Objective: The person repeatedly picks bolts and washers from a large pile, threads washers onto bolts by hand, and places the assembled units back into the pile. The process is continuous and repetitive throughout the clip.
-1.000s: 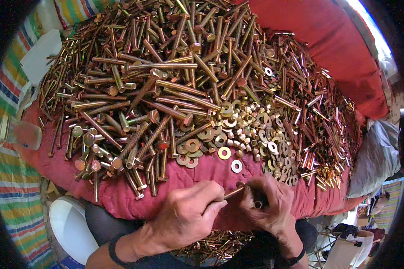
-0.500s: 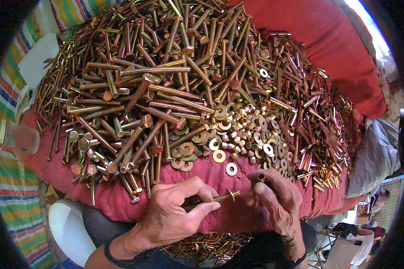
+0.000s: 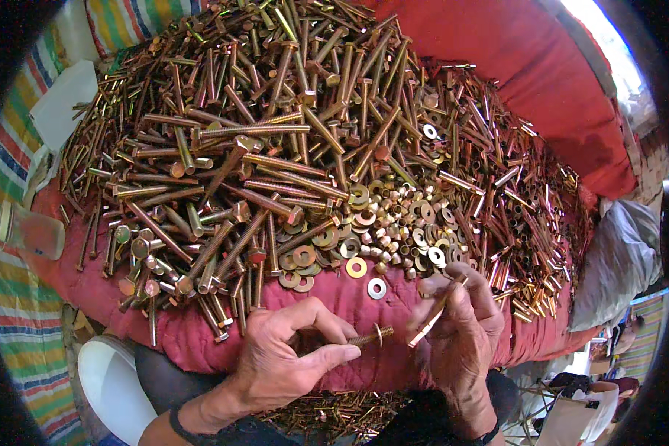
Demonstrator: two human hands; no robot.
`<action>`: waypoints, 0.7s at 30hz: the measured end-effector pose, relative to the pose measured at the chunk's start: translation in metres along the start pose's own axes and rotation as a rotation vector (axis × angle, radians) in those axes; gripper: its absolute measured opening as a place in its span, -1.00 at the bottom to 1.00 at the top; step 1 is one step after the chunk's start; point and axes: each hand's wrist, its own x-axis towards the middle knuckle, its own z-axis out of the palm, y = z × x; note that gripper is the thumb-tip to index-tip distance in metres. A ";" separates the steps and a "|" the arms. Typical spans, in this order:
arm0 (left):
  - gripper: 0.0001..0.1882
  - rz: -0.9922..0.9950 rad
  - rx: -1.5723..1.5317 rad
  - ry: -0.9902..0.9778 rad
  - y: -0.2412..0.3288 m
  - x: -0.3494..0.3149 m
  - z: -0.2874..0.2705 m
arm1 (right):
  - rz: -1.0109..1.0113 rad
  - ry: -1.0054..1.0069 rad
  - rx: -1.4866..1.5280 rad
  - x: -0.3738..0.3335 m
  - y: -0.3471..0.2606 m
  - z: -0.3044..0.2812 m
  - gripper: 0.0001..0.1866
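Note:
Pinched between the thumb and fingers of my left hand [image 3: 286,360] is a threaded bolt [image 3: 364,339], its tip pointing right. A flat washer [image 3: 380,336] sits around the bolt close to that tip. My right hand [image 3: 464,346], slightly blurred, grips a slim brass-coloured metal sleeve [image 3: 427,327] held at a slant. The sleeve's lower end is near the bolt tip but apart from it. Beyond my hands lie loose washers [image 3: 356,267], small cone-shaped nuts [image 3: 389,227] and a large heap of hex-head bolts [image 3: 275,167].
Red quilted cloth [image 3: 334,293] lies under the heaps. More sleeves [image 3: 531,260] are piled at the right, beside a grey plastic bag [image 3: 621,260]. A clear jar [image 3: 33,230] rests at the left, near a white bucket [image 3: 111,383]. Below my hands is another pile of metal parts [image 3: 327,416].
My right hand has turned, and the sleeve now shows lengthwise instead of end-on. My left hand has barely moved, with the washer still on the bolt.

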 end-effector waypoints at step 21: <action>-0.75 -0.223 0.099 -0.290 0.019 0.001 -0.016 | -0.553 -0.795 -0.723 0.003 -0.013 -0.023 -0.58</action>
